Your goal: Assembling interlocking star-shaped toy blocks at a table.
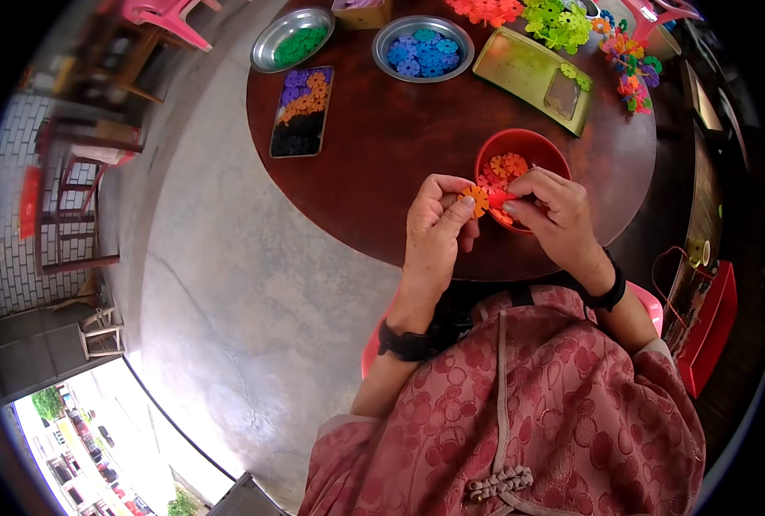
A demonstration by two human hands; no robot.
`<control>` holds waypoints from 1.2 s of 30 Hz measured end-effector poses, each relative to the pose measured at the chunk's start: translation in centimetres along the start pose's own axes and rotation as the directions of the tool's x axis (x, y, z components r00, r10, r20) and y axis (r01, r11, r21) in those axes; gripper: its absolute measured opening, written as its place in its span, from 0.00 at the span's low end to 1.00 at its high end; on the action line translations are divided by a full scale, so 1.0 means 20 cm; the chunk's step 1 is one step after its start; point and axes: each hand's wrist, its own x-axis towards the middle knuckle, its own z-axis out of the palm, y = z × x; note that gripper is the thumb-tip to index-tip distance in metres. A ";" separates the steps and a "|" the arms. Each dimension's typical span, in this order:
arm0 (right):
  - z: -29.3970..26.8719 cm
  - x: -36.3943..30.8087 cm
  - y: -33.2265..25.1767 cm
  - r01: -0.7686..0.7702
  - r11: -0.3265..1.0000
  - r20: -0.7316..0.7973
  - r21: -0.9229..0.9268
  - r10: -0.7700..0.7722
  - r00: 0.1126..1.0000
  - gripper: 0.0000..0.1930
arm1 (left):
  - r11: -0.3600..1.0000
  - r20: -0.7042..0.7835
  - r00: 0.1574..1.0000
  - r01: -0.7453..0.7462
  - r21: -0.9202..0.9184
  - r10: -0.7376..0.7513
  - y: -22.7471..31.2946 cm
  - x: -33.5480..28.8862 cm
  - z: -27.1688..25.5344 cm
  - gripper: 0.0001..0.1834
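My left hand [431, 230] pinches an orange notched plastic disc [475, 200], like a flower-shaped linking piece, between thumb and fingers. Close beside it, my right hand [558, 215] has its fingertips closed on a red disc [498, 199] of the same kind. The two discs meet or overlap; whether they are slotted together I cannot tell. Both hands are over the near side of a red bowl [537, 144], in which several orange and pink discs [508, 163] lie. My fingers hide part of the bowl's contents.
On the round brown table [382, 163] stand a metal bowl of green discs [300, 46], a metal bowl of blue discs [423, 53], a tray of purple, orange and black discs [303, 107] and a yellow-green tray [520, 70]. A linked multicoloured cluster [632, 69] lies at the far right.
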 end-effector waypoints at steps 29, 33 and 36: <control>0.02 -0.08 0.03 0.072 0.996 -0.022 -0.054 -0.073 0.997 0.06 | 0.991 0.086 0.989 0.118 0.071 -0.124 -0.03 -0.01 0.01 0.07; 0.01 -0.07 0.04 0.077 0.997 -0.055 -0.017 -0.078 0.995 0.05 | 0.993 0.099 0.988 0.113 0.029 -0.115 -0.03 0.00 0.02 0.08; 0.00 -0.08 0.07 0.079 0.997 -0.050 -0.017 -0.079 0.996 0.05 | 0.995 0.103 0.990 0.095 0.023 -0.096 -0.04 0.00 0.04 0.09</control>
